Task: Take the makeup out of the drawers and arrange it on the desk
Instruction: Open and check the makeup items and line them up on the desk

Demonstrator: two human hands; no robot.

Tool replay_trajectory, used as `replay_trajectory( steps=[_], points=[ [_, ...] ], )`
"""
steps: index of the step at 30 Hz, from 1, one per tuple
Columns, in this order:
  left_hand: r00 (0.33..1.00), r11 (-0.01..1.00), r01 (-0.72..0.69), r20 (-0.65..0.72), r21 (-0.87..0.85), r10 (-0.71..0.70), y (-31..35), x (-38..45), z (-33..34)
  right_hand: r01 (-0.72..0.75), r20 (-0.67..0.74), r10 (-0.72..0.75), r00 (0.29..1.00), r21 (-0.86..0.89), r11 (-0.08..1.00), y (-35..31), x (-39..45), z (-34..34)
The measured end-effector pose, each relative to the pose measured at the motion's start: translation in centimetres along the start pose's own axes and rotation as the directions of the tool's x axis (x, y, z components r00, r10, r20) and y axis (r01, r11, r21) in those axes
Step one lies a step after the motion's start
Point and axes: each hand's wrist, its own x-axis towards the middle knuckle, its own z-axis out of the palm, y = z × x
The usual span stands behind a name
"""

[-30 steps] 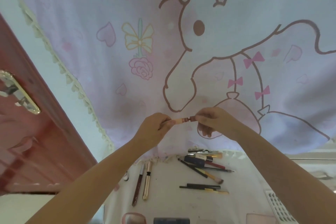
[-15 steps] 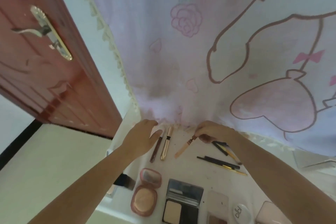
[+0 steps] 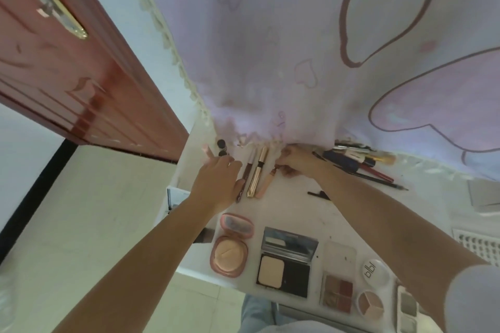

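Observation:
On the white desk (image 3: 295, 211) my right hand (image 3: 296, 163) pinches the top end of a peach lip tube (image 3: 265, 184), which lies on the desk beside a gold tube (image 3: 258, 173) and a dark red tube (image 3: 244, 174). My left hand (image 3: 219, 184) hovers over the dark red tube with fingers relaxed. Near the front edge lie a pink round compact (image 3: 230, 251), a black powder compact (image 3: 286, 265), an eyeshadow palette (image 3: 338, 289) and small round pots (image 3: 374, 269). Brushes and pencils (image 3: 357, 162) are piled at the right.
A pink cartoon curtain (image 3: 297, 48) hangs down to the desk's back edge. A red door (image 3: 67, 62) stands at the left. A small black bottle (image 3: 221, 146) stands behind my left hand. An open drawer edge (image 3: 173, 199) shows left of the desk.
Both hands came down from holding the peach tube in front of the curtain. My left hand let go, and my right hand has laid the tube next to the gold one.

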Motion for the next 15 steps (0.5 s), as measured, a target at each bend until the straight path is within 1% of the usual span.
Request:
replay_trajectory(
  steps=[2,5,7,8,10,11,15],
  points=[
    [1.0,1.0,-0.018,0.026,0.018,0.017,0.6,0.6,-0.1,0.034,-0.03,-0.035,0.999,-0.031,0.999,0.7,-0.7,-0.4],
    [0.995,0.995,-0.081,0.064,0.056,0.077,2.8,2.1,0.1,0.064,-0.132,-0.081,0.988,-0.124,0.99,2.5,-2.7,-2.2],
    [0.987,0.989,-0.129,0.109,0.07,0.121,4.7,3.0,0.5,0.059,-0.207,-0.105,0.973,-0.215,0.975,4.5,-4.8,-3.8],
    [0.978,0.985,-0.159,0.144,0.068,0.148,5.6,3.5,0.9,0.054,-0.243,-0.128,0.961,-0.289,0.956,5.7,-6.0,-4.7],
    [0.953,0.975,-0.218,0.223,0.043,0.203,7.6,4.4,2.0,-0.003,-0.288,-0.15,0.946,-0.47,0.883,8.2,-8.5,-6.5],
    [0.941,0.971,-0.239,0.251,0.024,0.226,8.6,4.7,2.6,-0.046,-0.308,-0.142,0.941,-0.53,0.847,9.3,-9.5,-7.2],
    [0.907,0.963,-0.266,0.326,-0.053,0.268,12.6,6.1,4.4,-0.138,-0.393,-0.16,0.906,-0.629,0.765,12.7,-11.7,-8.7]
  ],
)
